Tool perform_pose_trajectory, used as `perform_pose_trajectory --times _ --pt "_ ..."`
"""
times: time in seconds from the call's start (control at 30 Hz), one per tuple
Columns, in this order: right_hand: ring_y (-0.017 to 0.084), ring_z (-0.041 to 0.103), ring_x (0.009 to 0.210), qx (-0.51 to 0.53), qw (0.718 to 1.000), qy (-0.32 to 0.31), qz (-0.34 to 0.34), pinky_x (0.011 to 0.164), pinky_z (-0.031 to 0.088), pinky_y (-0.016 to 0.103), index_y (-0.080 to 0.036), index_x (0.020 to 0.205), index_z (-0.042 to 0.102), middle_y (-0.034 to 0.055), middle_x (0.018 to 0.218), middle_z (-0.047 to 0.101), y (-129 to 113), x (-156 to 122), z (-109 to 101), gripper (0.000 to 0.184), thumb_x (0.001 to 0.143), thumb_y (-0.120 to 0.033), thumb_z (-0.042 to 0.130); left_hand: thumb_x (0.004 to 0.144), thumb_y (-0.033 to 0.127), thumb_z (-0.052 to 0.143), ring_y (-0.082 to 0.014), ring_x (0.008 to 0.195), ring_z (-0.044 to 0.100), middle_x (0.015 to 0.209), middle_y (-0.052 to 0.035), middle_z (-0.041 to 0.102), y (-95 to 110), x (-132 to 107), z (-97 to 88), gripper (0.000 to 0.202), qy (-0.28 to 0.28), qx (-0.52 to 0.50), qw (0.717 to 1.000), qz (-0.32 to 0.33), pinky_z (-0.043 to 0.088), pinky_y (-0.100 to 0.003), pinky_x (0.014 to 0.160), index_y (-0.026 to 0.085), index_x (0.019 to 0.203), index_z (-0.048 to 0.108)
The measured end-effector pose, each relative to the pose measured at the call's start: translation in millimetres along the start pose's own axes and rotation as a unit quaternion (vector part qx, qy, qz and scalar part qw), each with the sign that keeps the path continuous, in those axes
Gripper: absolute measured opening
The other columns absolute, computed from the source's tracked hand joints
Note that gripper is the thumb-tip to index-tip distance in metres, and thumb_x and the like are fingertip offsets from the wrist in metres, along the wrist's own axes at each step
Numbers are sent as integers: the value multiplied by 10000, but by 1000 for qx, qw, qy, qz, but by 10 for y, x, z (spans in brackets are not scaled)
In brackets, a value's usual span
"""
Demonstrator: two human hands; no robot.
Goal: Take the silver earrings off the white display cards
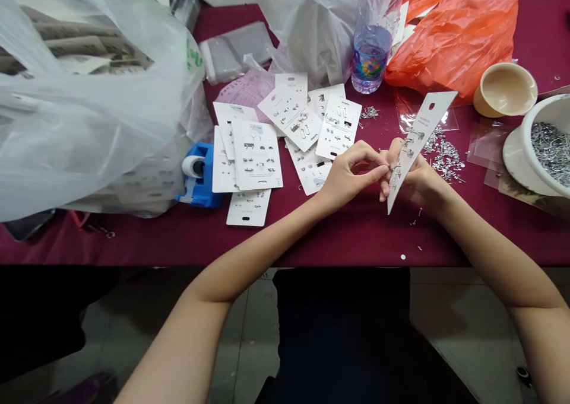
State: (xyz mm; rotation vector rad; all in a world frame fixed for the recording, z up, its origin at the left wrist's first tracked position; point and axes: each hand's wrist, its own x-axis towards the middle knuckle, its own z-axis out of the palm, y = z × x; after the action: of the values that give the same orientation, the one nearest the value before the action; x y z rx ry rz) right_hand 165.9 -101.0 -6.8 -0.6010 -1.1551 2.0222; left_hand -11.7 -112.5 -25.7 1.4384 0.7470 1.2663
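My right hand holds a white earring card upright and edge-on, fingers closed round its lower part. My left hand pinches thumb and forefinger together against the card's front, at a small silver earring on the card. Both hands hover just above the maroon tablecloth. A loose heap of silver earring pieces lies just beyond my right hand.
Several filled earring cards lie spread to the left. A blue tape dispenser, big clear plastic bags, a water bottle, an orange bag, a beige cup and a white bowl of metal parts surround them.
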Motion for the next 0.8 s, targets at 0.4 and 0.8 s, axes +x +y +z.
perform_pose_trajectory --times 0.4,0.8 --pt "91 645 583 13 1000 9 8 558 658 262 -204 823 495 -84 736 587 -7 10 21 479 681 -290 944 832 506 776 -90 810 607 879 -8 600 -33 -11 22 335 9 7 1000 -15 547 -251 794 181 808 701" --pt "113 684 592 20 1000 -18 -1 590 656 261 -236 913 457 -82 738 651 27 17 -2 447 769 -267 880 818 535 783 -97 804 609 873 -8 582 -65 -29 52 373 27 -2 999 -35 536 -252 779 175 813 685"
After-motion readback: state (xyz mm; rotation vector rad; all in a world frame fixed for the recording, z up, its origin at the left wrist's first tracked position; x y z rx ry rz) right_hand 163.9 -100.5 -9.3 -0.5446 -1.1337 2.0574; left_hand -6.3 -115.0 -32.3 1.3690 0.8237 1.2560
